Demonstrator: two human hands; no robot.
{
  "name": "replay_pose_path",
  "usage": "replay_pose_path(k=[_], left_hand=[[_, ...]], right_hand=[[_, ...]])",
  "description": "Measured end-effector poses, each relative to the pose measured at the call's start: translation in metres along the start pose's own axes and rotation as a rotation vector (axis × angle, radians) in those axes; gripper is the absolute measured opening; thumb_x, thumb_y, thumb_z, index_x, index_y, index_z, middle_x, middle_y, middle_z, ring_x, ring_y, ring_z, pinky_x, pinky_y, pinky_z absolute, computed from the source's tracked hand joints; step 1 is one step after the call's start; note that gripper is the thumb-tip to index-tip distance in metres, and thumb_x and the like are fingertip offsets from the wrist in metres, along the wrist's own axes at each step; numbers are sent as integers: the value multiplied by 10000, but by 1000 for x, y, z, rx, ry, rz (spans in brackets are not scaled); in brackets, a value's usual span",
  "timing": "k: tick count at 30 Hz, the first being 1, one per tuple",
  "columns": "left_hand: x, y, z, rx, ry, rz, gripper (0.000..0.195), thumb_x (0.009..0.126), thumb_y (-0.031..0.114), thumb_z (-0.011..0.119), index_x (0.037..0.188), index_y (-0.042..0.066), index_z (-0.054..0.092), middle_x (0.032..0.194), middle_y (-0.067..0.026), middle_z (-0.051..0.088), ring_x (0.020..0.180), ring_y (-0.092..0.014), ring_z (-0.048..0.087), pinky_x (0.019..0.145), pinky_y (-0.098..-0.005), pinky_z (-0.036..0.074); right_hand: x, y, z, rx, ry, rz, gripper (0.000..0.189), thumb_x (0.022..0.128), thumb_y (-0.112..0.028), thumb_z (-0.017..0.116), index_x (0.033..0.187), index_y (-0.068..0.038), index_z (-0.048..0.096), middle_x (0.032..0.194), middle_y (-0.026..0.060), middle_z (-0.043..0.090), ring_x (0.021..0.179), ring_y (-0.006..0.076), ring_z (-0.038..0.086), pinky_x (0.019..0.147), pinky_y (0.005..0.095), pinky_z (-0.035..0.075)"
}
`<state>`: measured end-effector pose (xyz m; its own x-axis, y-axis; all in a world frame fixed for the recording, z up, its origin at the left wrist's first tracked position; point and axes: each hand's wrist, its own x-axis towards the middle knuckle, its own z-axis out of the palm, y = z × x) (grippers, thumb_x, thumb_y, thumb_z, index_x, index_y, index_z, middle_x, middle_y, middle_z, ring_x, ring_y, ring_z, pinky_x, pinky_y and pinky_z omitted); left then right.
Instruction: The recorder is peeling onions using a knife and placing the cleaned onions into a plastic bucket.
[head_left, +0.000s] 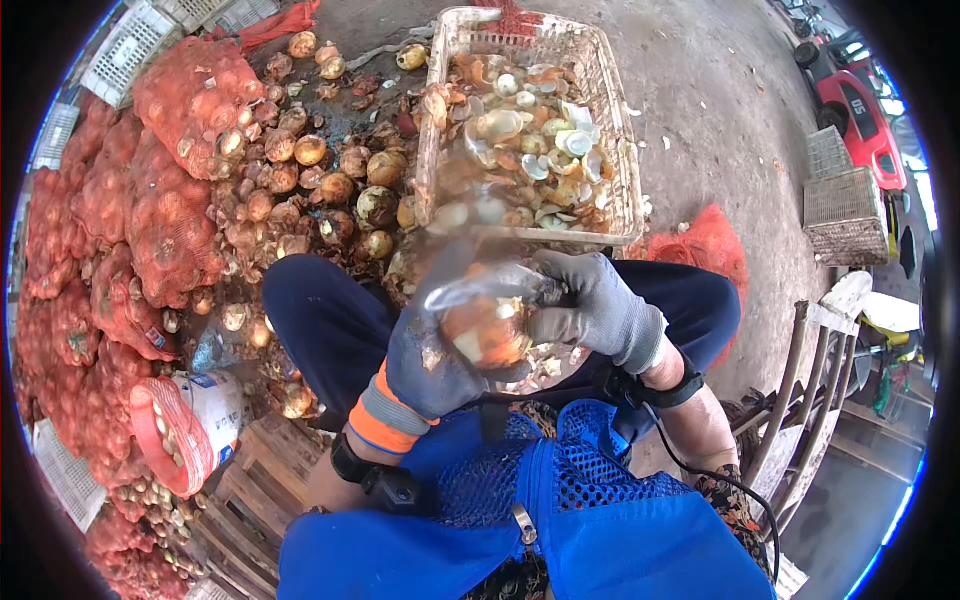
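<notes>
My left hand, in a dark glove with an orange cuff, holds a partly peeled onion in front of my lap. My right hand, in a grey glove, is closed around the handle of a knife, whose blurred blade lies over the top of the onion. The right fingers also come close to the onion's side; whether they touch it is hard to tell. Just beyond both hands stands a dirty white plastic crate with onion skins and several peeled pieces.
Loose unpeeled onions cover the floor at the left, beside stacked red mesh sacks of onions. A white bucket lined with red mesh stands at lower left. A red mesh bag lies right of the crate, with a wooden chair nearby.
</notes>
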<state>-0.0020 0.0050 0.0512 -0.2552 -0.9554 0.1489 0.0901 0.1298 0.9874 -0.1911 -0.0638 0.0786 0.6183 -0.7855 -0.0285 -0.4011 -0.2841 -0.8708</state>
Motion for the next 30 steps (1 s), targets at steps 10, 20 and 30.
replay_pose_path(k=[10,20,30], left_hand=[[-2,-33,-6,-638,14,-509,588,791,160,628,1320,66,388,1231,-102,532,1124,-228,520,983,-357,412],[3,-6,-4,118,-50,-137,546,917,325,478,1355,44,311,1232,-154,529,1101,-250,540,932,-446,457],[-10,-22,24,-716,345,-202,645,802,37,628,1344,184,311,1347,-179,406,1072,-319,550,904,-453,486]], right_hand=[[-1,-7,-6,-179,-86,-74,489,653,-381,764,1067,-149,646,730,65,633,668,234,643,585,322,485],[4,-9,-5,-264,-103,-5,381,643,-405,759,827,-100,624,680,78,602,661,264,632,571,356,474],[-1,-3,0,-430,79,-428,448,669,-503,676,928,-141,630,692,57,590,614,275,595,538,358,453]])
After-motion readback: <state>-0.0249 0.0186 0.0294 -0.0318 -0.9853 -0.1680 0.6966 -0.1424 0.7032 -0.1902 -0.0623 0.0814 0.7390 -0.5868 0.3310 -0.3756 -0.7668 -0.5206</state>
